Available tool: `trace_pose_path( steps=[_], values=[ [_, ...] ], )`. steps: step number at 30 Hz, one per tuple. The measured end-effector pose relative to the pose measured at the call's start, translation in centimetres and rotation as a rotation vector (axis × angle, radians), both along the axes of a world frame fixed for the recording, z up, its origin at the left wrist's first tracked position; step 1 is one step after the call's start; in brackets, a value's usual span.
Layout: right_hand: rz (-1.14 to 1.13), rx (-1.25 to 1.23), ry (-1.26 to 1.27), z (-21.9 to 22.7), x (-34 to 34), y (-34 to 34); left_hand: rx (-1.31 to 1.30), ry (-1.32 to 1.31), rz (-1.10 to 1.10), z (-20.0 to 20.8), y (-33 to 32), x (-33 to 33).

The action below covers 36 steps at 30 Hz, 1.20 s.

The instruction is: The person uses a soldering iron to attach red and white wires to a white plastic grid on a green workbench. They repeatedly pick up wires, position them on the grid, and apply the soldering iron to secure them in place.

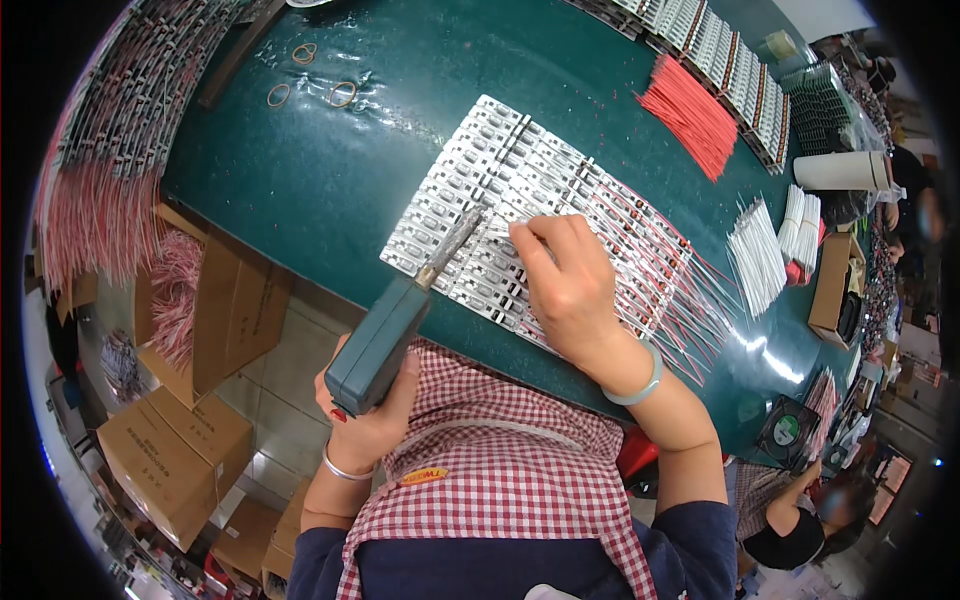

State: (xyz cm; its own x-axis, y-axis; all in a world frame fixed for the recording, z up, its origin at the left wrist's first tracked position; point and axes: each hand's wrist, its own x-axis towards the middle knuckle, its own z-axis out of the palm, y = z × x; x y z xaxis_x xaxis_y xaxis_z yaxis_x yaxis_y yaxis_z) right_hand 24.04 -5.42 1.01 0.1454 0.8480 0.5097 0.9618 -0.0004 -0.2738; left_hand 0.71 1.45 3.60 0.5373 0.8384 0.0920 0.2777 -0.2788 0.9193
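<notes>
Three bands [305, 54] lie beyond; left hand [372, 425] grips green tool [378, 345]; right hand [570, 285], grip unclear, overlaps modules [470, 150].

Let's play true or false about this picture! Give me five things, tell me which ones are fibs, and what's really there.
1. The left hand grips a dark green tool. True.
2. The apron is plain yellow. False: it is red-and-white checked.
3. Three rubber bands lie on the green table. True.
4. The bracelet on the right wrist is bright orange. False: it is a pale blue-green.
5. The right hand is over the rows of white parts. True.
</notes>
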Motion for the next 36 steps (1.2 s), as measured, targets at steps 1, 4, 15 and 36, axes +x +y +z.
trace_pose_path(
  steps=[1, 4, 15, 36],
  values=[
    [0.006, -0.004, 0.012, -0.02, -0.19, -0.2, -0.01, 0.005, 0.003, -0.08, -0.03, -0.09],
    [0.015, -0.015, 0.038, -0.1, -0.44, -0.13, -0.031, 0.02, 0.001, -0.23, -0.1, -0.37],
    [0.007, -0.013, 0.085, -0.31, -0.71, 0.12, -0.041, 0.067, -0.033, 0.26, -0.09, -0.43],
    [0.043, -0.026, 0.031, -0.34, -0.43, 0.17, 0.111, 0.057, -0.025, -0.49, -0.34, -0.93]
  ],
)
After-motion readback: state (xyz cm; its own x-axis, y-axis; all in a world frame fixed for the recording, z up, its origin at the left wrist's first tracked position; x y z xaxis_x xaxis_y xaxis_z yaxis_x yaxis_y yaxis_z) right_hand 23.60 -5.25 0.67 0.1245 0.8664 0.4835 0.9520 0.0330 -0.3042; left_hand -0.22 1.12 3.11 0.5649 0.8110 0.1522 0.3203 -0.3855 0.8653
